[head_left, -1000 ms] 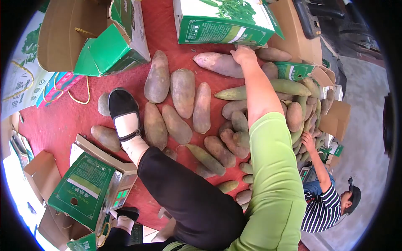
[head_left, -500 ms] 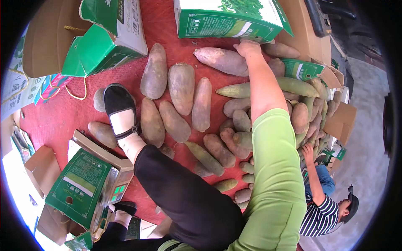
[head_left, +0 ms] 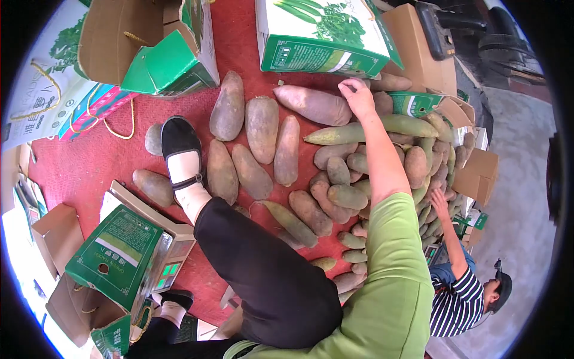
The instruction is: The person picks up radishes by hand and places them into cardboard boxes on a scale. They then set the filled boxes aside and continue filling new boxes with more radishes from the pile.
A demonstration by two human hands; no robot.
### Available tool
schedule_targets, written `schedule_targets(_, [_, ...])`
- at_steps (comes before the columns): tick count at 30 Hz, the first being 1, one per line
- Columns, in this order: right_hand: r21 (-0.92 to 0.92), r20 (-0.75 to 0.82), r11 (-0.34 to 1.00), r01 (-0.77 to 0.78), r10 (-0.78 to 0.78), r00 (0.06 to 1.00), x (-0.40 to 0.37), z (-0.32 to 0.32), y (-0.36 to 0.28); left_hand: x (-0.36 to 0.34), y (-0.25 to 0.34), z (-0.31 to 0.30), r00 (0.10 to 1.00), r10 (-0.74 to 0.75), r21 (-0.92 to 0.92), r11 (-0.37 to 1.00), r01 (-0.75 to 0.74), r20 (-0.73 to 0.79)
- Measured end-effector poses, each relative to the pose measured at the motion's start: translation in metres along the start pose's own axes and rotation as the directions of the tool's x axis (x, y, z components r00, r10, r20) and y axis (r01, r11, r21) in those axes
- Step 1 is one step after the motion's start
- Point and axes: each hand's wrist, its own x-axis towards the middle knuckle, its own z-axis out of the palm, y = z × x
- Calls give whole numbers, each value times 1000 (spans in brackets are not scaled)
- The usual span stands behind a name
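Note:
My right hand [head_left: 357,97] hovers over the right end of a large purplish tuber [head_left: 314,105], just below a white-and-green box [head_left: 326,57]. Its fingers are curled together, with nothing visible in them. Under my right forearm runs a long green radish [head_left: 338,134]. My left forearm shows beside my bent knee at the bottom, but its hand is hidden. Several large tubers, among them a thick one [head_left: 262,128], lie on the red cloth [head_left: 107,161] between my shoe and right arm.
Open boxes [head_left: 170,63] stand at the upper left. A green carton [head_left: 113,257] lies on a scale [head_left: 169,272] at the lower left. More tubers [head_left: 415,167] are heaped at the right, where a person in a striped shirt [head_left: 457,308] reaches toward them.
My right hand has drawn back slightly from the box's lower edge. The view has shifted, so the box and nearby tubers sit lower in the picture.

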Motion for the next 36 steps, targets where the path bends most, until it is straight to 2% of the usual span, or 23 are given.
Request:
schedule_targets(1, [29,-179,979,204,-195,964,-6,-2,-5,0,-1,1,1000,13,-3,1000,-13,6])
schedule_targets(2, [23,-186,977,210,-203,961,-11,-10,-8,0,-1,2,1000,24,-4,1000,-24,6])
schedule_targets(3, [247,-116,967,62,-34,993,-19,-17,-11,0,-1,4,999,38,-6,999,-38,4])
schedule_targets(4, [447,-8,889,-99,115,993,-33,-28,-24,-1,-2,4,999,49,-12,999,-48,7])
schedule_targets(5, [503,78,827,-253,248,966,-51,-42,-44,0,-4,4,998,59,-16,998,-59,7])
schedule_targets(6, [505,72,827,-246,244,967,-61,-44,-34,1,-5,4,997,72,-13,997,-72,5])
schedule_targets(8, [442,-47,897,18,4,999,-80,-46,-13,1,-7,3,995,100,-18,995,-100,1])
schedule_targets(9, [441,-56,897,21,4,998,-92,-51,-9,2,-8,3,994,114,-18,993,-114,-2])
schedule_targets(11, [593,25,785,-181,206,978,-126,-71,-25,0,-6,2,990,141,-13,990,-141,-3])
schedule_targets(16, [634,65,746,-203,210,976,-188,-117,-29,4,-16,-2,977,211,-15,977,-211,-6])
schedule_targets(18, [583,102,803,-122,76,992,-214,-138,-23,27,-51,5,958,285,-76,955,-285,-11])
schedule_targets(19, [586,97,802,-119,76,992,-228,-148,-20,41,-70,10,944,330,-113,937,-330,-15])
schedule_targets(21, [454,149,891,-12,-62,987,-256,-163,-17,58,-102,18,910,413,-186,892,-412,-35])
schedule_targets(22, [456,141,890,-5,-67,988,-270,-169,-18,59,-104,22,909,416,-191,889,-416,-41])
schedule_targets(25, [357,273,930,-86,-16,962,-316,-187,-24,67,-107,30,933,359,-452,829,-329,-21])
schedule_targets(26, [372,302,922,-110,-9,953,-330,-186,-19,71,-109,32,932,362,-454,826,-334,-27])
schedule_targets(28, [320,399,929,-187,47,916,-359,-187,-22,76,-109,34,869,492,-387,792,-472,-54])
schedule_targets(29, [325,459,914,-242,71,886,-372,-182,-17,69,-100,36,885,458,-438,781,-445,-83])
schedule_targets(30, [315,493,924,-219,38,869,-383,-173,-4,61,-92,33,883,462,-439,778,-450,-85])
schedule_targets(32, [167,541,981,-96,-10,841,-404,-159,-2,35,-62,24,887,456,-304,836,-456,-75])
schedule_targets(33, [168,539,981,-98,-8,842,-407,-153,-2,31,-59,24,885,459,-304,835,-459,-75])
schedule_targets(35, [-183,735,974,-136,227,639,-410,-139,1,28,-55,22,898,435,-337,837,-431,-66])
schedule_targets(36, [-180,735,974,-136,225,639,-403,-131,10,27,-55,22,897,436,-335,837,-433,-69])
